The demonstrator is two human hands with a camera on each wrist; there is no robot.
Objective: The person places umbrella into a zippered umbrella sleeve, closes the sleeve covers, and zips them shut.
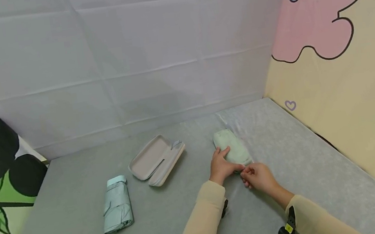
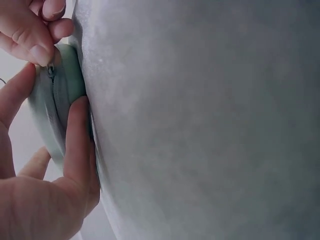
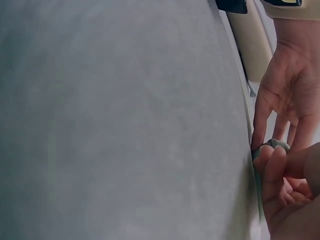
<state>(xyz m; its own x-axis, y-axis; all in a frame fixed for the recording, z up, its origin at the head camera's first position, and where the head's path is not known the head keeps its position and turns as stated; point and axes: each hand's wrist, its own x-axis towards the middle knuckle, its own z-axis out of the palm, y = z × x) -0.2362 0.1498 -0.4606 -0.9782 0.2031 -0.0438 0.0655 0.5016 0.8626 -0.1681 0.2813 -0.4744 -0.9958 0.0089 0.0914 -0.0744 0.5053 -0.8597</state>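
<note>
A pale green zippered pouch point(image 1: 231, 146) lies on the grey-covered table, right of centre in the head view. My left hand point(image 1: 222, 167) grips its near end, thumb and fingers spread around the sides. Close beside it, my right hand point(image 1: 260, 178) pinches the zipper pull point(image 2: 51, 71) at the pouch's near corner. In the left wrist view the zipper point(image 2: 59, 100) runs along the side wall between the left fingers. The right wrist view shows only a small bit of the pouch point(image 3: 274, 144), mostly hidden behind both hands.
An open glasses case point(image 1: 154, 159) with a pale lining lies left of the pouch. Farther left is a folded pale teal fabric bundle point(image 1: 116, 205). The table point(image 1: 172, 218) meets a white cloth backdrop behind and a yellow printed one at right.
</note>
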